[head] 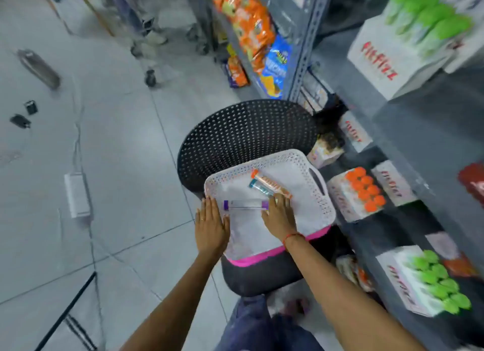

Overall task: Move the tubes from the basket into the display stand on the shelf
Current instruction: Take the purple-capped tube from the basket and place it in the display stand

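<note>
A white perforated basket with a pink rim sits on a black chair. Inside it lies a clear tube with purple caps, crosswise between my hands. Further back lie an orange-capped tube and a teal-capped tube, side by side. My left hand is flat with fingers straight at the basket's left rim, close to the tube's left cap. My right hand reaches into the basket; the tube's right cap sits between its thumb and forefinger, and the grip is unclear.
Grey shelves run along the right. White display stands on them hold green-capped tubes, orange-capped tubes and more green-capped tubes. Snack bags hang beyond the chair. Tiled floor lies to the left with a cable and small items.
</note>
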